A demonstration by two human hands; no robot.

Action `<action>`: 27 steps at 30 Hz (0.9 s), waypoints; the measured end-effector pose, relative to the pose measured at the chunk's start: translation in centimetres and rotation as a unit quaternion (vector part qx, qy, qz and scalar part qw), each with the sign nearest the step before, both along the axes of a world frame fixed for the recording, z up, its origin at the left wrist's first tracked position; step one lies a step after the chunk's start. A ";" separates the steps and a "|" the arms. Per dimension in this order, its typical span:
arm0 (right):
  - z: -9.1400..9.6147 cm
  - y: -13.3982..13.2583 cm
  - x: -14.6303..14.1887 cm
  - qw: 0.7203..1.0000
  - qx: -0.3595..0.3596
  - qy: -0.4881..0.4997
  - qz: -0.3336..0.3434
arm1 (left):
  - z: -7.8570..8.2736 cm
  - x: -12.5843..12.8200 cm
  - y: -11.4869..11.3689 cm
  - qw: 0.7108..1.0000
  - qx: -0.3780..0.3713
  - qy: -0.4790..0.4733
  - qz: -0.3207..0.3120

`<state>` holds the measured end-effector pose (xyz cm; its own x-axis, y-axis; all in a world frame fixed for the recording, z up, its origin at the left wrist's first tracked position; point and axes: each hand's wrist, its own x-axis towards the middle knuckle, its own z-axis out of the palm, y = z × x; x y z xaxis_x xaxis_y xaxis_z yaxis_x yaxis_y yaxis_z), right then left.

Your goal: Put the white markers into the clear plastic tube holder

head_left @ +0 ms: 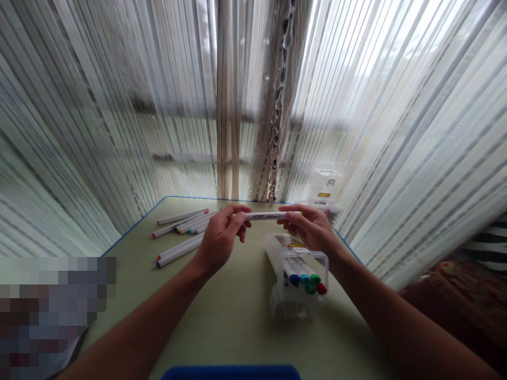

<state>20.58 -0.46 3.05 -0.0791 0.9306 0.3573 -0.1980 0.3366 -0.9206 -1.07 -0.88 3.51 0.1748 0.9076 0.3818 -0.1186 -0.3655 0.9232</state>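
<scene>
A white marker [266, 216] is held level above the table, one end in each hand. My left hand [222, 232] pinches its left end, and my right hand [311, 224] pinches the right end, where a bit of yellow shows. Below my right hand lies a clear plastic marker case [275, 253], its near end open. Several capped markers [304, 279] stick out of it, with blue, teal, green and red ends. Left of my left hand, loose white markers [186, 219] with coloured ends are spread on the table, partly hidden by that hand.
The pale green table [222, 322] has a blue edge. A blue object [232, 372] shows at the bottom. Behind the table's far right edge stands a clear container [325, 195]. Striped string curtains [190, 132] hang close behind, with a beaded strand [280, 89].
</scene>
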 end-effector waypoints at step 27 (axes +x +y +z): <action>0.1 -0.3 -0.1 1.000 -0.008 -0.019 -0.008 | -0.3 0.1 -0.2 0.999 -0.001 -0.017 -0.039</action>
<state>20.48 -0.79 3.19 -0.0776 0.9375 0.3392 -0.1584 0.3243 -0.9326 -0.93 -1.05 3.20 0.2324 0.8923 0.3871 -0.1774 -0.3524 0.9189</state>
